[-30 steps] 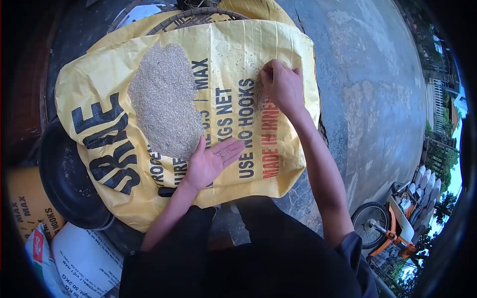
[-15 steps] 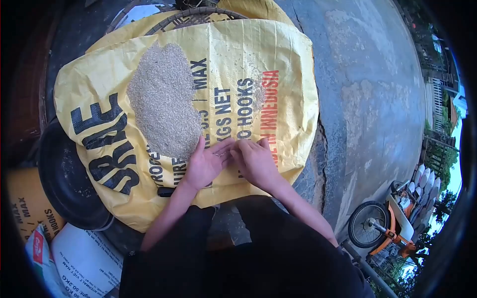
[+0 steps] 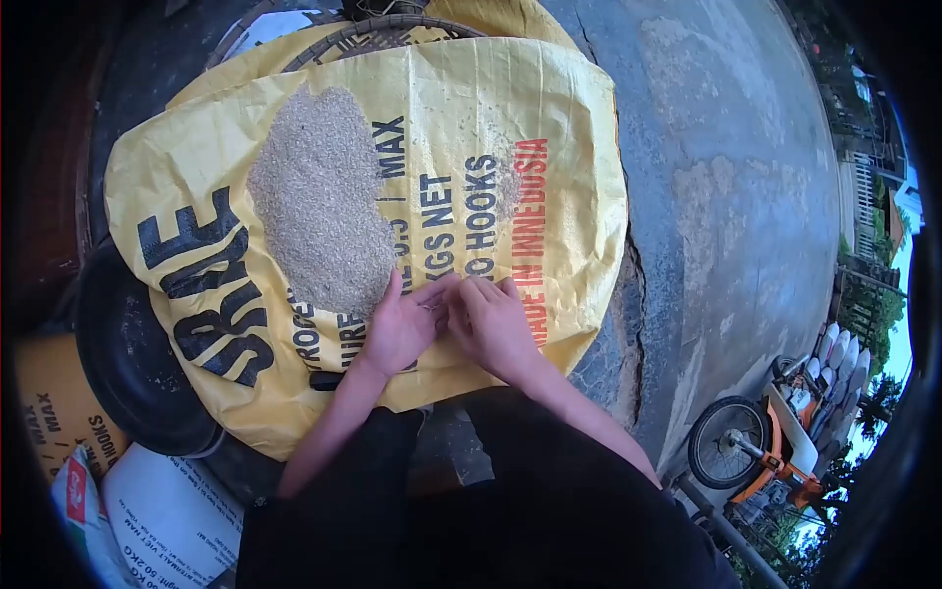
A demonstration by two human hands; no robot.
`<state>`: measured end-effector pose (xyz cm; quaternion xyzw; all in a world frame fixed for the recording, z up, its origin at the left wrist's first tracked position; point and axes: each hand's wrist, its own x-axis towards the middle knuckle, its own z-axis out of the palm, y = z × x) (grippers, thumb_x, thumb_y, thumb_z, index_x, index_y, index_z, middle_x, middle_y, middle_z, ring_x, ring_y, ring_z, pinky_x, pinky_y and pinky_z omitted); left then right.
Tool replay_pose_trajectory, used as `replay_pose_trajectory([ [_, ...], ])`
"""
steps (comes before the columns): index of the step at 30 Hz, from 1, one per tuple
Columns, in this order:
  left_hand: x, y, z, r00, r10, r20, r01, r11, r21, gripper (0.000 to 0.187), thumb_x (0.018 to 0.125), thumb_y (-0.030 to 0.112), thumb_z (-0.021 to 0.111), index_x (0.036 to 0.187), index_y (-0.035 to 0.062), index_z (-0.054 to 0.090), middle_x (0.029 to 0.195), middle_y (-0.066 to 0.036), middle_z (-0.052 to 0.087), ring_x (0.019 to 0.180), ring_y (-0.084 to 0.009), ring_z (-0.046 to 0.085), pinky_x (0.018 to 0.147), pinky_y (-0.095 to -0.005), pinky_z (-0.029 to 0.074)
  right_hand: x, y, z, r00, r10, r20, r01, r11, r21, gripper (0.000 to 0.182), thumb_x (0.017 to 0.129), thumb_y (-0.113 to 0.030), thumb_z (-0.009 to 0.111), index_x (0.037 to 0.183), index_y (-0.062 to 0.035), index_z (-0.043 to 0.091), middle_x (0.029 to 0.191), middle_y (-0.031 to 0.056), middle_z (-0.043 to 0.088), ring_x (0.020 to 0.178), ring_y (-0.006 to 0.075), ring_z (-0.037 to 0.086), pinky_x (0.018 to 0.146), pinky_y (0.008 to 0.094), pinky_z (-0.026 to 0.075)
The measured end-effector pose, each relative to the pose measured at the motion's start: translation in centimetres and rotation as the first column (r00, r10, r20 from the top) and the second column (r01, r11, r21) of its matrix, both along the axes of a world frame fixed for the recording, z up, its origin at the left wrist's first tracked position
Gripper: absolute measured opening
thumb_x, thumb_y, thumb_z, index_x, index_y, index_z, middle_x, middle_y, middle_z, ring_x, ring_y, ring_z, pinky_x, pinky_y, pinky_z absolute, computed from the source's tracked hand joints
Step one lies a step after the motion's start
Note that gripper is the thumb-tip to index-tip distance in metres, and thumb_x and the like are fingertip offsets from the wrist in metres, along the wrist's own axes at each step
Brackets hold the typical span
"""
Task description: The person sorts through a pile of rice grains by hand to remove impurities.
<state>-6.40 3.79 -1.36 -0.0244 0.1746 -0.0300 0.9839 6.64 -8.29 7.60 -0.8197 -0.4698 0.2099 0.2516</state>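
Observation:
My left hand point(image 3: 400, 325) is turned palm up over the near part of a yellow woven sack point(image 3: 569, 226), its thumb spread away from the fingers. A few tiny pale bits seem to lie on its fingers, too small to name. My right hand point(image 3: 491, 327) curls over those fingertips with its own fingers pinched together; what they hold, if anything, is hidden. A broad heap of small beige grains point(image 3: 324, 206) lies on the sack just beyond my left thumb. Stray grains point(image 3: 508, 187) are scattered farther right across the printed letters.
A woven bamboo tray point(image 3: 392, 34) shows behind the sack. At left are a black basin point(image 3: 137, 344), an orange-brown printed sack point(image 3: 54, 393) and a white sack point(image 3: 167, 510). Cracked concrete point(image 3: 726, 216) stretches right, where an orange motorbike point(image 3: 775, 447) stands.
My right hand has shifted slightly left and lower, closer against the left fingers. My left hand stays nearly in place, and the grain heap looks unchanged.

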Motion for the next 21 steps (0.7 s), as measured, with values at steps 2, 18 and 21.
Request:
replay_pose_trajectory([
  [2, 0.0, 0.0, 0.3, 1.000, 0.006, 0.012, -0.006, 1.000, -0.022, 0.087, 0.106, 0.068, 0.026, 0.151, -0.0044, 0.044, 0.134, -0.013, 0.062, 0.127, -0.0219, 0.055, 0.114, -0.0367, 0.037, 0.1, 0.0, 0.2, 0.999, -0.008, -0.039, 0.008, 1.000, -0.013, 0.018, 0.086, -0.010, 0.068, 0.101, -0.0073, 0.058, 0.088, 0.0079, 0.060, 0.083, 0.0267, 0.062, 0.078, 0.0397, 0.040],
  [18, 0.2, 0.2, 0.4, 1.000, -0.005, 0.015, 0.005, 1.000, 0.012, 0.087, 0.106, 0.068, 0.025, 0.151, -0.0043, 0.044, 0.141, -0.014, 0.060, 0.132, -0.0228, 0.054, 0.117, -0.0383, 0.037, -0.1, -0.4, -0.8, 0.986, -0.015, -0.167, 0.021, 0.999, 0.039, 0.022, 0.088, -0.004, 0.064, 0.105, -0.0041, 0.050, 0.094, 0.0113, 0.059, 0.086, 0.0295, 0.062, 0.080, 0.0406, 0.041],
  [21, 0.2, 0.2, 0.5, 1.000, -0.022, -0.011, 0.022, 0.999, 0.039, 0.087, 0.105, 0.068, 0.025, 0.151, -0.0041, 0.044, 0.139, -0.013, 0.060, 0.131, -0.0229, 0.054, 0.116, -0.0381, 0.038, 0.0, -0.4, -0.5, 0.977, -0.036, -0.212, 0.044, 0.999, 0.031, 0.021, 0.089, -0.002, 0.064, 0.105, -0.0038, 0.050, 0.093, 0.0108, 0.060, 0.086, 0.0292, 0.062, 0.081, 0.0405, 0.042],
])
